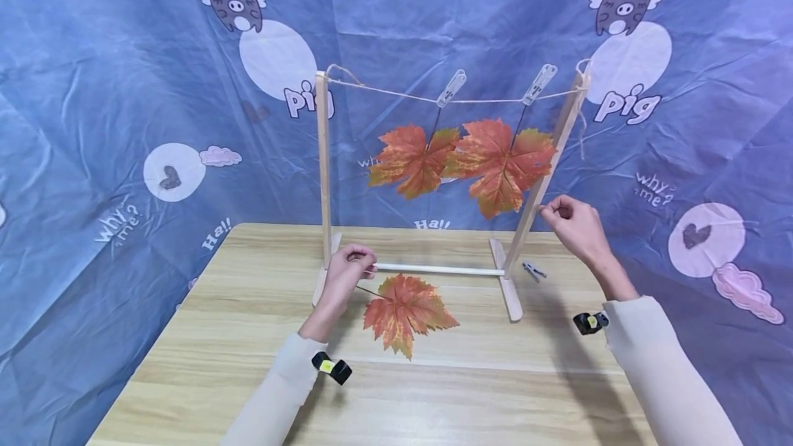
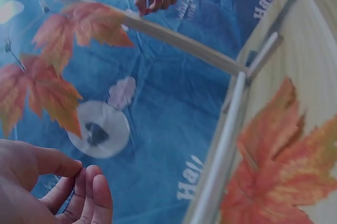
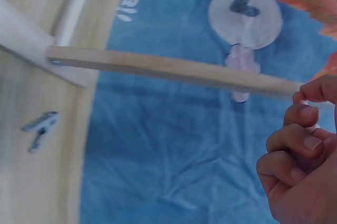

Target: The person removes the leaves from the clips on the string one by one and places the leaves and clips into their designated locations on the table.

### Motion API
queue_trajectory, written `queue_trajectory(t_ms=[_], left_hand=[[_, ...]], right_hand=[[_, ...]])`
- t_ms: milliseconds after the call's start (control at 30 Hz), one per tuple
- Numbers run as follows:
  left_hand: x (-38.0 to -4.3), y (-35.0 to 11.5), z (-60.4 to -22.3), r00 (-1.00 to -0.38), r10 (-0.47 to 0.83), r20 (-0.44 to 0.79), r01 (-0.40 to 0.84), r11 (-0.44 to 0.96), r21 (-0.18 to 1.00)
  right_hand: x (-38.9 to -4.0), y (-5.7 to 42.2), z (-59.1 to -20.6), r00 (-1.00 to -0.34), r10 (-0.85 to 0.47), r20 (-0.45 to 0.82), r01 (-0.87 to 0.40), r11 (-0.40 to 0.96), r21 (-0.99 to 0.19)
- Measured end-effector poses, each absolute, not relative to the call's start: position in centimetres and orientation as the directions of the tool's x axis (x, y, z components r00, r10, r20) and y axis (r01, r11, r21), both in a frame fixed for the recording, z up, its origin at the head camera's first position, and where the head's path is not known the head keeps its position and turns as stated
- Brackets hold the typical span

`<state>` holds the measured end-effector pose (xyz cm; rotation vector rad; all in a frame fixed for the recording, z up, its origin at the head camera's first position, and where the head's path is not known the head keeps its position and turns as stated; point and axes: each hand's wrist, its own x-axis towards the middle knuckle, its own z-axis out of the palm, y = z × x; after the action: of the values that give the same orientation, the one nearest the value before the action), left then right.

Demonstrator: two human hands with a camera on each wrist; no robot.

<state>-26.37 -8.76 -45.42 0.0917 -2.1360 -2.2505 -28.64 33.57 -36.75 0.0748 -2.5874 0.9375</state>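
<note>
My left hand [image 1: 348, 272] hovers near the left end of a white rod [image 1: 440, 268], thumb and index fingertips together, nothing showing between them. In the head view it overlaps the stem end of an orange maple leaf [image 1: 405, 312] lying on the table. My right hand [image 1: 576, 226] is beside the right wooden post [image 1: 542, 181] of a small frame, its fingers loosely curled and fingertips close to the post. Two more maple leaves, one on the left [image 1: 414, 160] and one on the right [image 1: 503, 164], hang by their stems from pale clothespins [image 1: 451, 88] on a string [image 1: 483, 100].
A grey clothespin [image 1: 534, 271] lies on the wooden table [image 1: 396, 405] by the frame's right foot [image 1: 511, 301]. The left post [image 1: 324, 171] stands behind my left hand. A blue printed cloth [image 1: 186, 54] hangs at the back.
</note>
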Motion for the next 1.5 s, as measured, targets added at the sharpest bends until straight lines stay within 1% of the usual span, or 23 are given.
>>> queue_trajectory(t_ms=[267, 533, 700, 967, 1300, 1500], left_hand=[[-26.2, -7.9, -42.2, -0.998, -0.043, 0.04, 0.042, -0.032, 0.999], [-26.3, -7.2, -39.4, -0.993, -0.012, 0.114, 0.114, -0.02, 0.993], [-26.4, -6.6, -37.7, -0.985, 0.013, 0.169, 0.169, -0.019, 0.985], [-26.9, -6.0, -35.0, -0.969, 0.054, 0.242, 0.24, -0.039, 0.97], [-27.5, -5.0, -32.1, -0.941, 0.056, 0.334, 0.333, -0.02, 0.943], [-28.0, -4.3, -30.8, -0.918, 0.045, 0.394, 0.394, -0.003, 0.919]], right_hand=[[-27.8, 31.8, -34.0, -0.889, 0.024, 0.456, -0.289, 0.745, -0.602], [-27.2, 29.9, -31.5, -0.864, 0.012, 0.503, -0.341, 0.723, -0.601], [-27.2, 28.7, -29.9, -0.845, -0.019, 0.535, -0.387, 0.713, -0.585], [-27.5, 26.8, -28.0, -0.825, -0.092, 0.558, -0.453, 0.699, -0.554], [-27.7, 24.5, -26.1, -0.826, -0.178, 0.535, -0.499, 0.673, -0.546], [-27.8, 23.1, -25.1, -0.799, -0.214, 0.561, -0.539, 0.668, -0.513]])
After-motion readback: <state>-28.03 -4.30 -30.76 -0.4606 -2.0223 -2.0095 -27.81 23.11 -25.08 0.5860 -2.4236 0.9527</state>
